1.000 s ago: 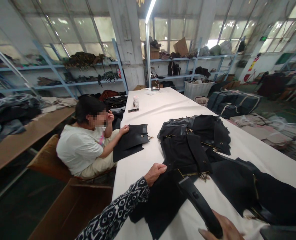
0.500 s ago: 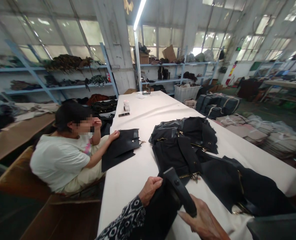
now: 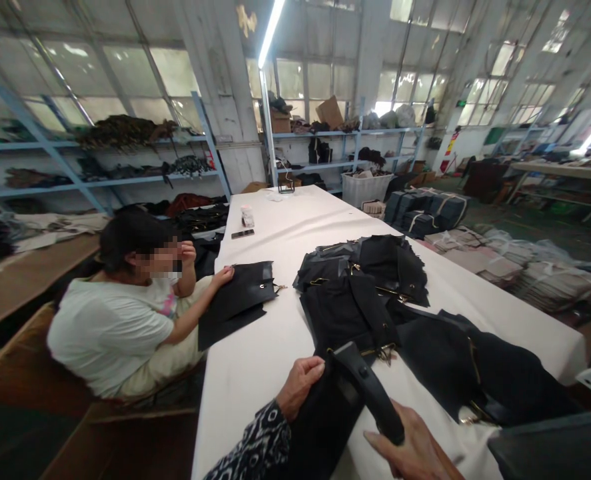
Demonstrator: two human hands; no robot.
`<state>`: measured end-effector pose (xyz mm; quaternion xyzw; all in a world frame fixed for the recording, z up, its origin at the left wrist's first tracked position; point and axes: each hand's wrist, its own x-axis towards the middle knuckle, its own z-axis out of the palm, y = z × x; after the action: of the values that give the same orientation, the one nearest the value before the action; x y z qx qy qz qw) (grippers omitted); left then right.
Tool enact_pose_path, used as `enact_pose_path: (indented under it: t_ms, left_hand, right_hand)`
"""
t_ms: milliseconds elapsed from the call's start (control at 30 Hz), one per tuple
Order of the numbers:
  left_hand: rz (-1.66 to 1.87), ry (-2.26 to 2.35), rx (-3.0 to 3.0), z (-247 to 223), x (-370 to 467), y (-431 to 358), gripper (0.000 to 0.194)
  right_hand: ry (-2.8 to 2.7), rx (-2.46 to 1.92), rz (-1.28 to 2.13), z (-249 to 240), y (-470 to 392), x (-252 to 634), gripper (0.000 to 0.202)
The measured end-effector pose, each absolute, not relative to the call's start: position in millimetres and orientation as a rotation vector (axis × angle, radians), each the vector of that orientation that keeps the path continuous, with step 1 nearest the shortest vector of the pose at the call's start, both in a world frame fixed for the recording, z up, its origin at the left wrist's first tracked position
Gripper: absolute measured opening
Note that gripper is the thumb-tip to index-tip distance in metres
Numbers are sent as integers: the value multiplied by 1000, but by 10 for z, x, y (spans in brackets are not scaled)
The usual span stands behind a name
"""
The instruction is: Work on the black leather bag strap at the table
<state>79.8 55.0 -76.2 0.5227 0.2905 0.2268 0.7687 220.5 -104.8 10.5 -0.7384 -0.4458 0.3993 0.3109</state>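
Head view: my two hands at black fabric on the white surface (image 3: pixel 275 347)
My left grip (image 3: pixel 299 387) clenches the black fabric piece (image 3: pixel 325 420); my right grip (image 3: pixel 415 453) grasps a black strap (image 3: pixel 370 390)

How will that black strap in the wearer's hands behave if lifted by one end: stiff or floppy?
Probably semi-stiff: the black strap keeps a fairly straight line between the left hand and right hand. It looks thick, so likely bends rather than drapes, unlike the black fabric piece hanging limp beneath it. Its smooth sheen suggests some slip.
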Motion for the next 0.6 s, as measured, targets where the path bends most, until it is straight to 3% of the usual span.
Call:
enact_pose_path:
  t_ms: [233,433,600]
  left_hand:
    - [525,592,1142,-745,828,527,25]
    - [410,471,1112,-694,817,386,32]
    - [414,480,1341,-501,736,530,37]
  right_hand:
    - [-1179,-2026,970,7,-1161,2344,18]
    - [-1197,-1943,1057,135,-1071,2275,16]
    - [-1130,-2071,928,154,-1035,2410,24]
